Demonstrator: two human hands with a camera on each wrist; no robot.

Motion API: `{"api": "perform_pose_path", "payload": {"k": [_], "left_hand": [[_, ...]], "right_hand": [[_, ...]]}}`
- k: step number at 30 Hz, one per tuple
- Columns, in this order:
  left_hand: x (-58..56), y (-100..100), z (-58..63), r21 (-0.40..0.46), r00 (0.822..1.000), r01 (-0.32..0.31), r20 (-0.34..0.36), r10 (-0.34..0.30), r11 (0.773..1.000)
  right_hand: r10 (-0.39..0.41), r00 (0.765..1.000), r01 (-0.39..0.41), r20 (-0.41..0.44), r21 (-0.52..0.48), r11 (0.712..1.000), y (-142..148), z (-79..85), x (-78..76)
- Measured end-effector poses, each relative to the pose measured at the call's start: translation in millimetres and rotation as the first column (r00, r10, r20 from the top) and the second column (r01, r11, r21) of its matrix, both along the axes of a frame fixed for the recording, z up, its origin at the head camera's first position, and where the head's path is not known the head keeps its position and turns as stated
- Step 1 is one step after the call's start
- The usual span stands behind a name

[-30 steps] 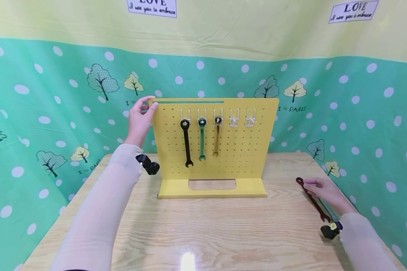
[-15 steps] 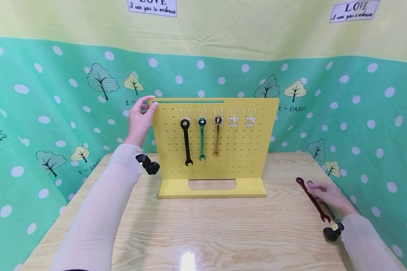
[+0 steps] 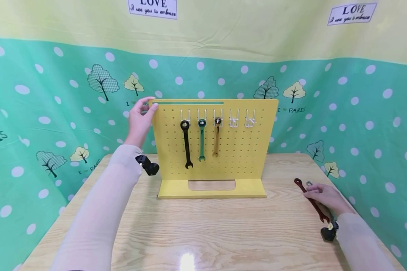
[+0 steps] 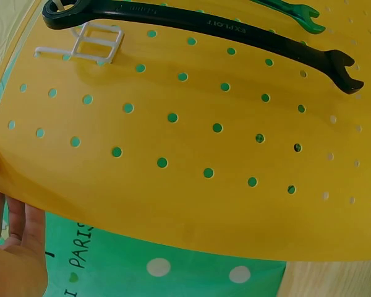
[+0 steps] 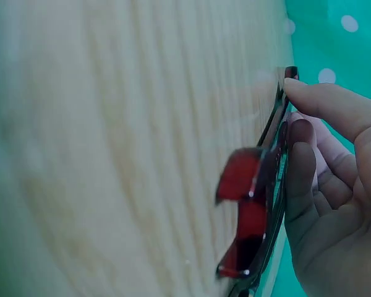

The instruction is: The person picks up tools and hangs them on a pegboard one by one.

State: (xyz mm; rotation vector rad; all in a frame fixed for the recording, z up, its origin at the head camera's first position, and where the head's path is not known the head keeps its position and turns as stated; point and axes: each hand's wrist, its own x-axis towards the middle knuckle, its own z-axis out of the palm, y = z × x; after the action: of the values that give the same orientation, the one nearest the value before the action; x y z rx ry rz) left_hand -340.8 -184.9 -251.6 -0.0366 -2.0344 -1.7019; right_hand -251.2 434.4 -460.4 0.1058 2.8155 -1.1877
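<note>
A yellow pegboard (image 3: 210, 160) stands on the table; my left hand (image 3: 140, 119) holds its upper left corner between thumb and fingers. From its white hooks hang a black combination wrench (image 3: 187, 146), a green one (image 3: 202, 143) and a gold one (image 3: 216, 139). At the right, my right hand (image 3: 328, 197) pinches a dark red combination wrench (image 3: 312, 202), thumb on its shank and fingers along the other side. Its open end (image 5: 244, 210) points towards the right wrist camera. Another wrench (image 3: 309, 183) lies beside it, mostly hidden under the hand.
Two more white hooks (image 3: 234, 121) carry no wrench. The pegboard's flat foot (image 3: 176, 192) rests on the wooden table (image 3: 210, 233). A green and yellow curtain (image 3: 220, 71) closes off the back and both sides.
My right hand has shifted slightly: it drew back from the red wrench, then came left onto it again. The other wrench's ring end came into view. My left hand stays at the corner.
</note>
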Motion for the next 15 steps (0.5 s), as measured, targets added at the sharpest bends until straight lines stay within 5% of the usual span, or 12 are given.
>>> {"api": "perform_pose_path", "payload": {"k": [15], "left_hand": [[-2.4, 0.6, -0.6, 0.002, 1.000, -0.006, 0.019, 0.006, 1.000]], "right_hand": [[-0.075, 0.996, 0.071, 0.049, 0.068, 0.995, -7.2, 3.0, -10.8]]}}
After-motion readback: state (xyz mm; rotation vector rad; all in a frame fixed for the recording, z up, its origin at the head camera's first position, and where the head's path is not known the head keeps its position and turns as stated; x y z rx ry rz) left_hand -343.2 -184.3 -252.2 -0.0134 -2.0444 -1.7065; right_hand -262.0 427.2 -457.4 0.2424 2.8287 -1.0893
